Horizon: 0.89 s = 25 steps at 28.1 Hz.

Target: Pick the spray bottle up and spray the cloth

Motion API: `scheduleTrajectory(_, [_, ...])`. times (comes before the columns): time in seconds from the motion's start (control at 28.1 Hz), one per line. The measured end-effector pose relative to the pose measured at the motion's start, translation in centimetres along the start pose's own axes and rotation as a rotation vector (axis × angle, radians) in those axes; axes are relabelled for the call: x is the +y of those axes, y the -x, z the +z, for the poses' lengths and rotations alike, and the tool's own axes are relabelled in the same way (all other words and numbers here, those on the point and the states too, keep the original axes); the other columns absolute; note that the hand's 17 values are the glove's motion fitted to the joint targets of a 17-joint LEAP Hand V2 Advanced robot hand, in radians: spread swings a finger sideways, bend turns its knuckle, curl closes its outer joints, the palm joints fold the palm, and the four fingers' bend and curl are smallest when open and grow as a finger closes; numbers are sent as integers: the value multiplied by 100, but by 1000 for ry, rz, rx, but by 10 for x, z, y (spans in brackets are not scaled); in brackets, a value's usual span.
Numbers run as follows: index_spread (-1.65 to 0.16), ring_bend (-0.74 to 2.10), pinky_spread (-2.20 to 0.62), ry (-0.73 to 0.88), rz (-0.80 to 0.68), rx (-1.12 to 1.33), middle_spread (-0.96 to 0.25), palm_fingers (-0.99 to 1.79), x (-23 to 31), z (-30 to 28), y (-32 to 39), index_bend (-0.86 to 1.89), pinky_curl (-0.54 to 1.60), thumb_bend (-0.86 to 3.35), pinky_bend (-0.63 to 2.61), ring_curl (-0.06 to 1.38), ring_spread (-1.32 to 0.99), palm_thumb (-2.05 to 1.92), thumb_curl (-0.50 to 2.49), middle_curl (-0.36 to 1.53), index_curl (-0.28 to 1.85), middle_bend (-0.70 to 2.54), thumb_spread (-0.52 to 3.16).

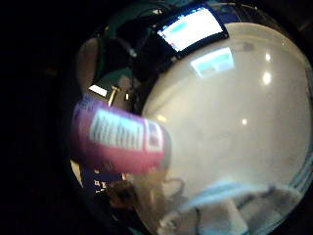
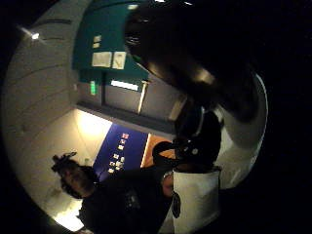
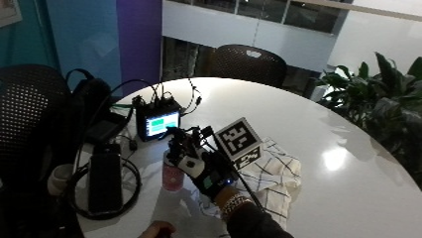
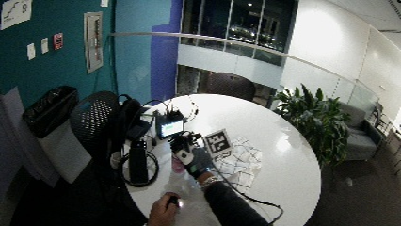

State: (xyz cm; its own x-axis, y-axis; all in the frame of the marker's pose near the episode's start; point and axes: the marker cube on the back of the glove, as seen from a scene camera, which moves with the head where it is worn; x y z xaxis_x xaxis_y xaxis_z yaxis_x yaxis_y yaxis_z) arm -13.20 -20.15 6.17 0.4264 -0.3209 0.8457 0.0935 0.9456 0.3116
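1. Outside view: round white table (image 3: 330, 124), with a person seated at its near edge.
2. Black-gloved right hand (image 3: 201, 166), raised above the table with its back to the camera. Its fingers (image 3: 179, 146) point toward the far side and reach over the top of the bottle. Whether they close on the bottle cannot be told from this angle.
3. Pink plastic spray bottle with a white printed label (image 3: 173, 174), upright on the table, directly beneath and just to the thumb side of the gloved hand. In the little-finger-side palm view the bottle (image 1: 120, 137) fills a large part of the picture, so it is close to the palm. Contact is possibly made at the bottle's top, but this is not clear.
4. White cloth with a thin dark grid pattern (image 3: 277, 173), crumpled flat on the table just to the little-finger side of the gloved hand, beside the bottle.
5. Bare left hand (image 4: 164, 209), at the near table edge, well apart from the gloved hand, with a small dark object in its fingers.
6. Small black monitor with a lit green screen (image 3: 160, 122), standing on the table beyond the gloved fingertips.
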Motion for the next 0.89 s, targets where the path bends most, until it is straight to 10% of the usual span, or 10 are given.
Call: scheduleTrajectory(0.89, [-38, 38, 28, 247, 20, 729, -10, 27, 114, -103, 58, 14, 33, -5, 35, 33, -7, 43, 49, 40, 34, 26, 113])
